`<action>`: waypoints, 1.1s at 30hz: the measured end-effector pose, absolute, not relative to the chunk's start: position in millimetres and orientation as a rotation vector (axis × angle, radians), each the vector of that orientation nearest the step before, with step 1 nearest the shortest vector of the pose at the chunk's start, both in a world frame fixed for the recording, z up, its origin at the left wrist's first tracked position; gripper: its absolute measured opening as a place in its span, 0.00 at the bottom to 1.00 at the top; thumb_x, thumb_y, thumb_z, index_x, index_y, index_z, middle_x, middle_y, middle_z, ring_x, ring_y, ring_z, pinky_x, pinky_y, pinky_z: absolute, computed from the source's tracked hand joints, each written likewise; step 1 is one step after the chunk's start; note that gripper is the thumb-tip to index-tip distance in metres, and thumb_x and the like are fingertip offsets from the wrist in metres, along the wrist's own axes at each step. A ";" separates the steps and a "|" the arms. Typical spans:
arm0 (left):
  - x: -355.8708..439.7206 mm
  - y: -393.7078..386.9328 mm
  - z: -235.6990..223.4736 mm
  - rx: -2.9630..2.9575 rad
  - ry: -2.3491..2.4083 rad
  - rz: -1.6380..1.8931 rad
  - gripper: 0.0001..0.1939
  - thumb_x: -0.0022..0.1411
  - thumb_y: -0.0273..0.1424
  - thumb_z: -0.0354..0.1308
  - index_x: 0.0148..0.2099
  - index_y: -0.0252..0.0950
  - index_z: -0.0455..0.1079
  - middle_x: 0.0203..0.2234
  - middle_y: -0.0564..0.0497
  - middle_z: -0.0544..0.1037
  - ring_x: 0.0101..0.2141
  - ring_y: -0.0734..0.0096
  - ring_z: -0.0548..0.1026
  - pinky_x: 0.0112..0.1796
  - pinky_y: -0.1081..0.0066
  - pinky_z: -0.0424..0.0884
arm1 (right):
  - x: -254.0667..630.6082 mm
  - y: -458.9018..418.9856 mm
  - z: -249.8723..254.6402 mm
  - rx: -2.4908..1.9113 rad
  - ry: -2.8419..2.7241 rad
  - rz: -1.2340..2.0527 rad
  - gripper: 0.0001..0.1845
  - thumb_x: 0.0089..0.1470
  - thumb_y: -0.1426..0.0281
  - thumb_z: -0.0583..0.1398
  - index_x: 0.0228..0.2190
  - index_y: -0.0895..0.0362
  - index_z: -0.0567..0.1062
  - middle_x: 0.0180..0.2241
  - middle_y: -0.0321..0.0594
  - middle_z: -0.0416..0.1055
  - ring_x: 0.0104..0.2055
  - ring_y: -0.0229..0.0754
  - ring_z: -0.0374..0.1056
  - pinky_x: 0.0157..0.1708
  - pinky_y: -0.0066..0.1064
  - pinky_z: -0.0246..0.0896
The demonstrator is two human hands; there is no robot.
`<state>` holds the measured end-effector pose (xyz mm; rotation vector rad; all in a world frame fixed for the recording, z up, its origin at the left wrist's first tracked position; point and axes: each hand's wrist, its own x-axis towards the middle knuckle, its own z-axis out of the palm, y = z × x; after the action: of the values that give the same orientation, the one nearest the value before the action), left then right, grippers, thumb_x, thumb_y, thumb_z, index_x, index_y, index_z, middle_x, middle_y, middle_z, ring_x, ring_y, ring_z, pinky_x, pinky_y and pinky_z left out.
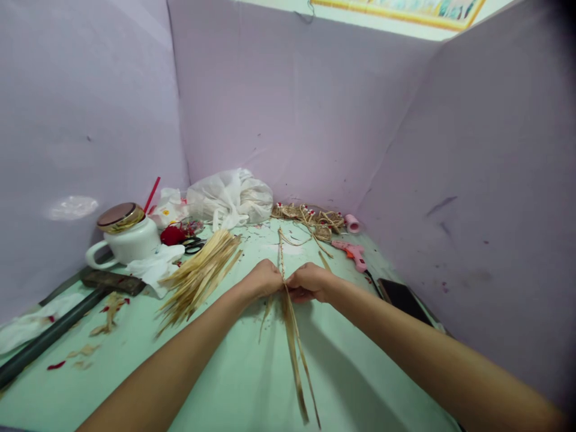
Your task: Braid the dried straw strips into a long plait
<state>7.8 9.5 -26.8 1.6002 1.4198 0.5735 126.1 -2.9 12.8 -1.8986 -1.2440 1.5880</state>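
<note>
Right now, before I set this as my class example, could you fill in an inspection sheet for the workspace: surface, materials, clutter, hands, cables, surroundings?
Surface: pale green tabletop, with small scraps scattered on its left side.
Materials: thin braid stretching away from the wearer; loose strips trailing toward the wearer; dry bundle fanned out to the left.
Clutter: hammer, white mug with a lid, red yarn and plastic bag; glue gun on the right.
Hands: left hand and right hand both closed on the braid; some fingers hidden.
Cables: dark cord at the glue gun's handle; far end not visible.
Surroundings: pale purple walls on three sides.
</note>
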 end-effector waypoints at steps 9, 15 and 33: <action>11.4 7.2 -35.2 1.626 1.336 0.622 0.04 0.38 0.26 0.52 0.16 0.32 0.61 0.08 0.60 0.50 0.14 0.83 0.49 0.15 0.76 0.43 | 138.9 -9.5 -11.9 -1.740 -1.079 1.569 0.03 0.40 0.79 0.57 0.19 0.62 0.68 0.14 0.35 0.65 0.17 0.31 0.62 0.18 0.22 0.62; 11.8 5.9 -30.6 1.706 1.263 0.631 0.05 0.39 0.26 0.50 0.16 0.31 0.63 0.09 0.58 0.55 0.14 0.83 0.51 0.16 0.77 0.46 | 138.7 -16.3 -13.3 -1.559 -1.024 1.666 0.06 0.44 0.78 0.54 0.19 0.61 0.65 0.14 0.36 0.64 0.16 0.32 0.62 0.21 0.25 0.63; 5.4 9.1 -20.8 1.269 0.951 0.517 0.10 0.43 0.34 0.49 0.19 0.32 0.61 0.10 0.56 0.60 0.10 0.85 0.52 0.12 0.78 0.41 | 152.2 -14.4 -23.9 -1.271 -0.962 1.776 0.07 0.46 0.74 0.55 0.21 0.59 0.60 0.13 0.27 0.57 0.10 0.24 0.40 0.11 0.20 0.27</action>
<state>5.4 9.1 -20.8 1.2692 0.9509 0.5174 152.2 -14.4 -23.9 -1.2714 -0.9618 1.7762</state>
